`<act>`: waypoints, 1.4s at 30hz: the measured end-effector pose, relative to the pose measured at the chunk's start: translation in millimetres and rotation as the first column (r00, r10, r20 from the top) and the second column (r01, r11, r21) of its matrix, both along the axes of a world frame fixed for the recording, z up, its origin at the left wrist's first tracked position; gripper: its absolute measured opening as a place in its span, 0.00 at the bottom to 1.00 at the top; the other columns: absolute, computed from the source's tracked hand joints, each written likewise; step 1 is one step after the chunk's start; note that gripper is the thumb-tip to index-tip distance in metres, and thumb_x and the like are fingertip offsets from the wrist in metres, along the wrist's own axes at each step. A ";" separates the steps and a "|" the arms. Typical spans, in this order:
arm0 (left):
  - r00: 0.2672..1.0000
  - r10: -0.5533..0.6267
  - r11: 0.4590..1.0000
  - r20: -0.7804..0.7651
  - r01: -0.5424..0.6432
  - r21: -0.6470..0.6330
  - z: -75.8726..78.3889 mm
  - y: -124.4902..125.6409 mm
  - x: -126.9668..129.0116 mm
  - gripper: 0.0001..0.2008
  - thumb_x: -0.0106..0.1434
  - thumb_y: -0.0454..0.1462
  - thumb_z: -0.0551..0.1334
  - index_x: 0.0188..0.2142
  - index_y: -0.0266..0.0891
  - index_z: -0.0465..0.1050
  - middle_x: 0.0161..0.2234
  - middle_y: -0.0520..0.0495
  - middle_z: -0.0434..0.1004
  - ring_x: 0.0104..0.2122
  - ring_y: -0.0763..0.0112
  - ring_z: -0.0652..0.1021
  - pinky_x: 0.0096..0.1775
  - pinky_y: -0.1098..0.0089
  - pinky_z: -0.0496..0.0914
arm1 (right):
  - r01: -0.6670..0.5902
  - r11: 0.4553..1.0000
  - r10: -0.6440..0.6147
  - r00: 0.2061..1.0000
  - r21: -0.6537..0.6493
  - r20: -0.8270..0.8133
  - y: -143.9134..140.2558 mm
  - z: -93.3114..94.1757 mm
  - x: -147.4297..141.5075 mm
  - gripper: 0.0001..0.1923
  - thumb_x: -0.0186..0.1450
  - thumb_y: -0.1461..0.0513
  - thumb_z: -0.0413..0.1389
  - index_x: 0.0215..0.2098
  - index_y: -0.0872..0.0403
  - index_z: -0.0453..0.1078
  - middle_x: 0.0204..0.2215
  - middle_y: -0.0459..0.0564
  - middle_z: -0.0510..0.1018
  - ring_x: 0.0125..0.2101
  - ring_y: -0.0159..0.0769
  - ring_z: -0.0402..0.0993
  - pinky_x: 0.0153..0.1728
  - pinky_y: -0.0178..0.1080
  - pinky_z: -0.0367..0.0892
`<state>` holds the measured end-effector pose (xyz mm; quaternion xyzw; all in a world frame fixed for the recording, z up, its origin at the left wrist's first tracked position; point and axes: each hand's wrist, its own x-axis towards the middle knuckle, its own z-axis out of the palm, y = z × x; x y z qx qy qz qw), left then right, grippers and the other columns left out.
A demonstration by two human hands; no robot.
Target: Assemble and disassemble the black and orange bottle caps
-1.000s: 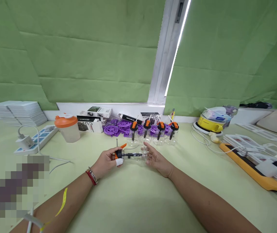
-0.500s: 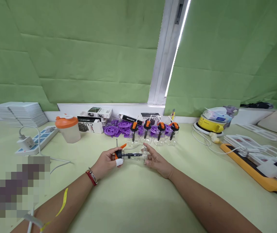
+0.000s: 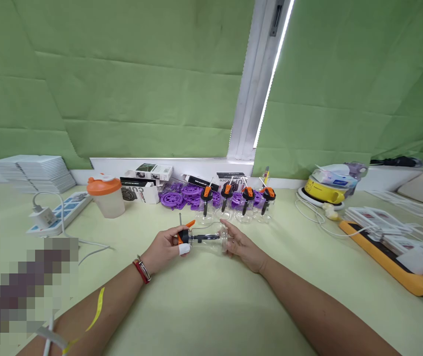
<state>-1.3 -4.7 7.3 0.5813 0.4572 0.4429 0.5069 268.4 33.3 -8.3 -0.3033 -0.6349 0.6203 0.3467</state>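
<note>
My left hand [image 3: 166, 251] is wrapped round the black-and-orange top of a clear bottle [image 3: 208, 238]. The bottle lies sideways just above the table or on it; I cannot tell which. A dark stem runs along its inside, and a thin metal rod and an orange lever stick up from the top. White tape covers my left thumb. At the bottle's wide base, my right hand [image 3: 246, 251] grips with thumb and fingers. Just behind stand several similar upright bottles [image 3: 247, 205] with black-and-orange tops.
Purple plastic wheel-like parts [image 3: 172, 200] and small printed boxes [image 3: 139, 192] lie along the wall. An orange-lidded cup [image 3: 109, 202] and a white power strip [image 3: 61, 215] stand left. To the right are a yellow bowl [image 3: 322, 192] and an orange-black power strip [image 3: 393, 262].
The view has shifted slightly, so everything sits a little further right. Both hands keep hold of the bottle, with the right fingers slightly changed at its base.
</note>
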 end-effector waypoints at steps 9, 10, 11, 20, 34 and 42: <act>1.000 0.010 1.000 0.009 -0.010 -0.010 2.0 0.3 1.7 0.31 0.47 0.37 0.69 0.51 0.34 0.68 0.25 0.55 0.72 0.25 0.75 0.72 0.32 0.70 0.68 | -0.010 1.000 0.011 0.999 0.017 -0.035 3.1 -4.6 -0.1 0.39 0.61 0.48 0.57 0.65 0.44 0.46 0.48 0.54 0.66 0.32 0.31 0.68 0.31 0.36 0.63; 1.000 0.017 1.000 0.007 -0.017 -0.014 2.6 0.2 1.7 0.31 0.46 0.37 0.69 0.51 0.33 0.68 0.25 0.55 0.72 0.25 0.75 0.72 0.32 0.70 0.68 | -0.014 1.000 0.015 0.999 0.022 -0.038 2.5 -4.0 0.7 0.41 0.60 0.49 0.58 0.65 0.40 0.44 0.54 0.54 0.62 0.34 0.31 0.68 0.33 0.37 0.64; 1.000 0.019 1.000 0.004 -0.019 -0.017 3.0 0.0 1.7 0.31 0.46 0.37 0.69 0.51 0.33 0.68 0.25 0.55 0.72 0.25 0.75 0.72 0.33 0.70 0.68 | -0.014 1.000 0.015 0.999 0.020 -0.034 2.2 -3.5 1.1 0.41 0.59 0.51 0.59 0.65 0.38 0.44 0.57 0.53 0.58 0.34 0.30 0.69 0.34 0.37 0.64; 1.000 -0.003 1.000 0.009 0.003 0.008 3.2 -1.5 2.4 0.30 0.46 0.38 0.70 0.50 0.34 0.69 0.27 0.54 0.72 0.25 0.75 0.71 0.33 0.69 0.68 | -0.005 1.000 0.004 0.999 -0.024 -0.037 4.5 -6.2 -2.7 0.33 0.63 0.47 0.53 0.62 0.51 0.55 0.36 0.52 0.70 0.29 0.32 0.68 0.26 0.35 0.60; 1.000 -0.013 1.000 0.015 0.013 0.006 2.9 -1.1 2.1 0.30 0.47 0.37 0.69 0.50 0.32 0.68 0.26 0.54 0.72 0.25 0.75 0.71 0.32 0.70 0.67 | -0.033 0.999 0.032 0.999 -0.022 -0.026 5.5 -8.2 -0.7 0.36 0.64 0.47 0.51 0.65 0.52 0.49 0.39 0.54 0.73 0.29 0.32 0.69 0.28 0.36 0.62; 1.000 -0.008 1.000 -0.019 0.009 0.017 3.4 -1.6 1.7 0.30 0.47 0.38 0.69 0.51 0.34 0.69 0.26 0.55 0.72 0.25 0.75 0.72 0.33 0.69 0.68 | -0.033 0.999 0.032 0.999 -0.044 -0.018 2.1 -0.8 0.1 0.39 0.60 0.50 0.59 0.64 0.47 0.50 0.45 0.53 0.69 0.30 0.31 0.70 0.29 0.36 0.63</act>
